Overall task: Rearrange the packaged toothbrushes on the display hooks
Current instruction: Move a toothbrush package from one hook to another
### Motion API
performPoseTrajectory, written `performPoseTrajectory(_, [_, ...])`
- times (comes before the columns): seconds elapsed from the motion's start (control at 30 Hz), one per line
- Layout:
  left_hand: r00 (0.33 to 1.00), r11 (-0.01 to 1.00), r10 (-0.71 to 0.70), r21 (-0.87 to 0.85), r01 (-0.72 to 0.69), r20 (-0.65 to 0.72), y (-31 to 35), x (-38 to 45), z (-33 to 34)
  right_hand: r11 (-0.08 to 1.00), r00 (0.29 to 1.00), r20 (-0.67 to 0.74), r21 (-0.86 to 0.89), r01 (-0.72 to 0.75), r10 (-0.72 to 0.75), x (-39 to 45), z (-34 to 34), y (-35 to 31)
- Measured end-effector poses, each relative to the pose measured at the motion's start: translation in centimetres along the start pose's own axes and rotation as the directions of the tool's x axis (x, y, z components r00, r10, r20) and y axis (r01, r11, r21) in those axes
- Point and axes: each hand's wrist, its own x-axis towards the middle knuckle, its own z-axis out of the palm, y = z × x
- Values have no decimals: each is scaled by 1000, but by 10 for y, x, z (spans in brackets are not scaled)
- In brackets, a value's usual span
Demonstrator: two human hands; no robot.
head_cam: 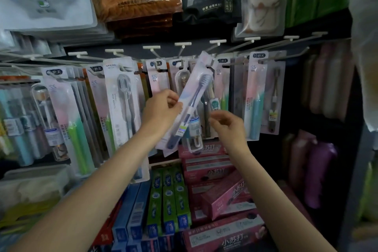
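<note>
Rows of packaged toothbrushes (261, 96) crowd the display hooks (294, 58) above stacked toothpaste boxes (214, 172), while the left hand (161, 108) pinches a tilted toothbrush pack (192, 98) in front of the middle hooks, and the right hand (227, 127), loosely curled and holding nothing, hovers just beside its lower end.

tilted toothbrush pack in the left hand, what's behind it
Behind the tilted toothbrush pack, held by the left hand, hang other toothbrush packs; their middles are covered.
</note>
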Motion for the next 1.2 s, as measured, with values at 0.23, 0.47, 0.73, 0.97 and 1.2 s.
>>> performPoseTrajectory(0.23, [992,981,125,156,-118,-32,1,0,-8,959,997,-41,-278,46,-60,26,10,12])
performPoseTrajectory(0.47, [989,973,146,185,-138,-27,-1,4,-10,975,997,22,-207,79,-76,29,12,9])
performPoseTrajectory(0.73, [986,957,167,244,-156,-25,-2,5,-10,969,993,45,-215,118,-111,24,23,1])
performPoseTrajectory(0.97, [984,960,177,222,-171,-9,-4,4,-10,977,986,-59,-154,148,-158,9,-11,10])
performPoseTrajectory(1.2, [993,987,113,115,-114,18,-5,-1,8,811,958,80,-515,277,-276,33,-60,-15])
